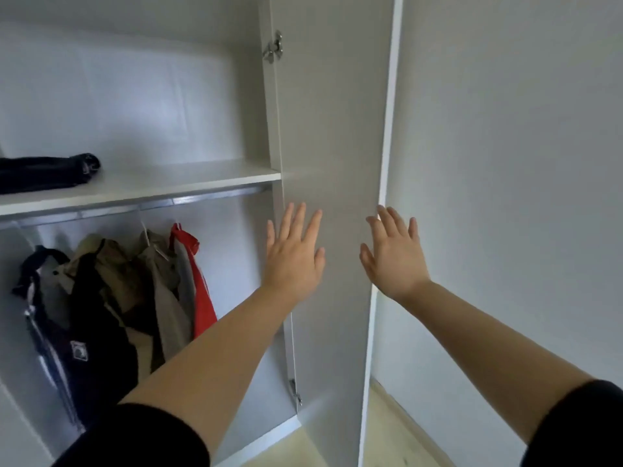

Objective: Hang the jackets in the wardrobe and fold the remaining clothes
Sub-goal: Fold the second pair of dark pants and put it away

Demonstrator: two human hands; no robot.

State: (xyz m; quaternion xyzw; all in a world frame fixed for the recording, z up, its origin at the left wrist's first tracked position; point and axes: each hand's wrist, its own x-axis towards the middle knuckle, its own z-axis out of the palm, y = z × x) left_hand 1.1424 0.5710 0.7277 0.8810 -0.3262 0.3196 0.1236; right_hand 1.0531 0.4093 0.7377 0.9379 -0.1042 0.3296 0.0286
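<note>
Several jackets (111, 298) hang from the metal rail (141, 207) inside the open wardrobe: dark, khaki, grey and red ones. A dark folded garment (47, 173) lies on the shelf (188, 180) above the rail. My left hand (293, 257) is raised with straight, spread fingers in front of the inner face of the open wardrobe door (337, 129). My right hand (394, 257) is also spread flat, at the door's outer edge, fingertips near the edge. Neither hand holds anything. Whether the palms touch the door is unclear.
The white wall (505, 163) stands right behind the open door. A strip of pale floor (387, 433) shows below it. Door hinges (274, 47) sit at the top and bottom of the wardrobe side panel.
</note>
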